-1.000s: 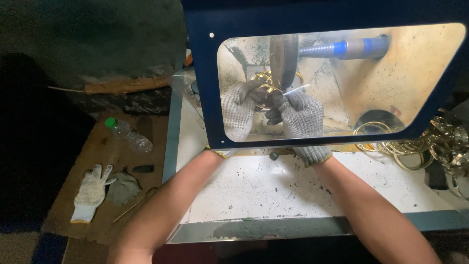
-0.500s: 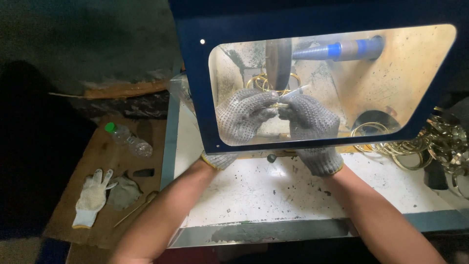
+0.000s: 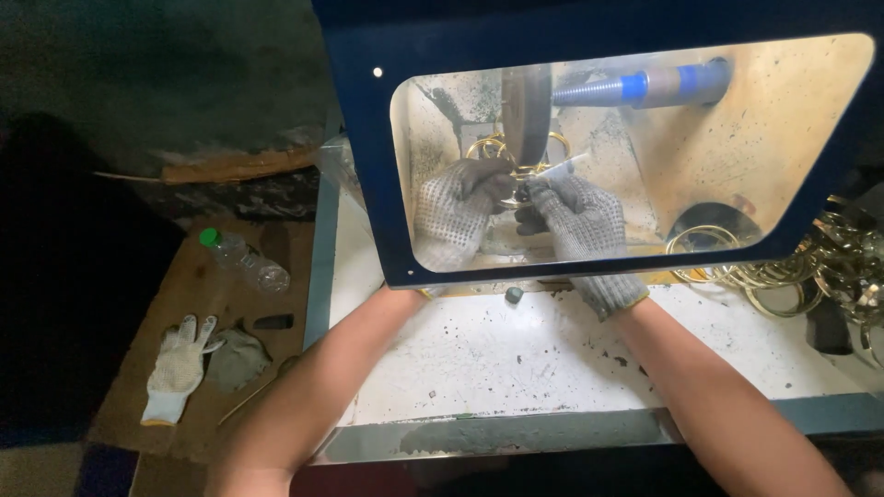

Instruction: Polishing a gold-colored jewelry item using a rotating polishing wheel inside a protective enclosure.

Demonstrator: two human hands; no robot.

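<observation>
— Where, the brass ring (image 3: pixel 525 158)?
— Behind the clear shield (image 3: pixel 783 120), pressed against the spinning wheel (image 3: pixel 526 109).
— Gloved left hand (image 3: pixel 456 212)?
— Fingers clamped on the ring's left side.
— Gloved right hand (image 3: pixel 575 216)?
— Fingers pinched on its right side.
— Around them?
— More rings (image 3: pixel 792 267) piled at the right; spare glove (image 3: pixel 177 366) and bottle (image 3: pixel 241 260) on the side board.

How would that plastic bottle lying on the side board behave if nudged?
The plastic bottle lies on its side, so it would probably roll. It looks clear and mostly empty, so likely light and easily dented. The spare glove nearby might stop it.
</observation>
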